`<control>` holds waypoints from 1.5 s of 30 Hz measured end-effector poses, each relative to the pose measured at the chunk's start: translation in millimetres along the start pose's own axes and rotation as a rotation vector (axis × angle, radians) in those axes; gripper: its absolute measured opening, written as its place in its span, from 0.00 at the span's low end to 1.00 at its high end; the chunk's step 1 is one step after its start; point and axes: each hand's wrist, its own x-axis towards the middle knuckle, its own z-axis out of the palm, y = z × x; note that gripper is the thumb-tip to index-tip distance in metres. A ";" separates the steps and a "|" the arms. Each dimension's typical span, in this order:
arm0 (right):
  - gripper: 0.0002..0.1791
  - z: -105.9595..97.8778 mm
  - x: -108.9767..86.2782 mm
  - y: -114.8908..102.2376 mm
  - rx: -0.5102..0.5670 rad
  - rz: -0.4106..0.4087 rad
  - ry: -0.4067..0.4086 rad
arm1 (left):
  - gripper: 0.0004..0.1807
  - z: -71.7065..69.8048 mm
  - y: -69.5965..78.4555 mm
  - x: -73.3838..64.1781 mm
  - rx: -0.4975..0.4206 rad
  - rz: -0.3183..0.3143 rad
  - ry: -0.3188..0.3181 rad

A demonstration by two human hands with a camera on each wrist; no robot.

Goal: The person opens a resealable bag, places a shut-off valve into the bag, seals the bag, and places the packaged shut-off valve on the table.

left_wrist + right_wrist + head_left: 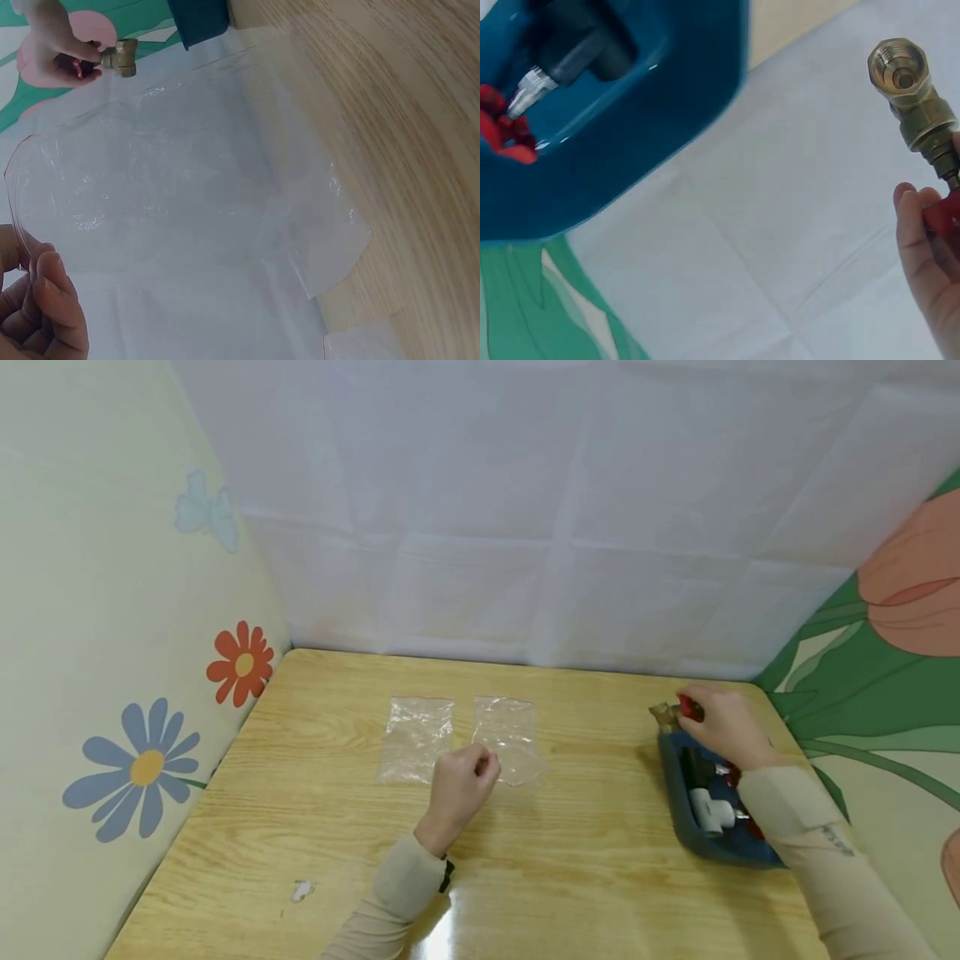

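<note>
My left hand (463, 785) is over the table's middle and pinches the red-lined edge of a clear plastic zip bag (157, 187). That bag spreads out from the fingertips in the left wrist view. Beyond the hand, two clear bags (417, 735) show side by side in the head view, the hand overlapping the lower part of the right one. My right hand (720, 722) holds a brass valve (919, 105) by its red handle (939, 216), above the far rim of a blue bin (678, 814). The valve's open threaded end shows in the right wrist view.
Inside the bin are a white pipe fitting (708, 812), a black fitting (696, 768) and other red-handled parts (502, 127). The bin stands at the right of the wooden table (592, 843). A white sheet (480, 527) hangs behind, with painted walls on both sides.
</note>
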 end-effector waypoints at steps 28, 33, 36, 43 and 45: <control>0.21 -11.8 16.7 -77.1 0.059 -0.256 0.044 | 0.08 -0.2 -2.8 0.6 -0.017 -0.004 0.010; 0.22 -12.6 18.9 -88.6 0.059 -0.330 0.077 | 0.08 0.7 -3.2 0.4 -0.013 -0.006 0.002; 0.23 -13.0 20.2 -96.1 0.063 -0.372 0.089 | 0.08 1.1 -3.2 0.3 -0.002 -0.011 -0.005; 0.23 -12.7 24.3 -112.2 0.075 -0.465 0.105 | 0.07 1.6 -2.4 1.3 0.009 -0.023 -0.018; 0.23 -12.6 25.4 -116.2 0.074 -0.482 0.104 | 0.07 1.4 -1.9 1.7 0.012 -0.023 -0.020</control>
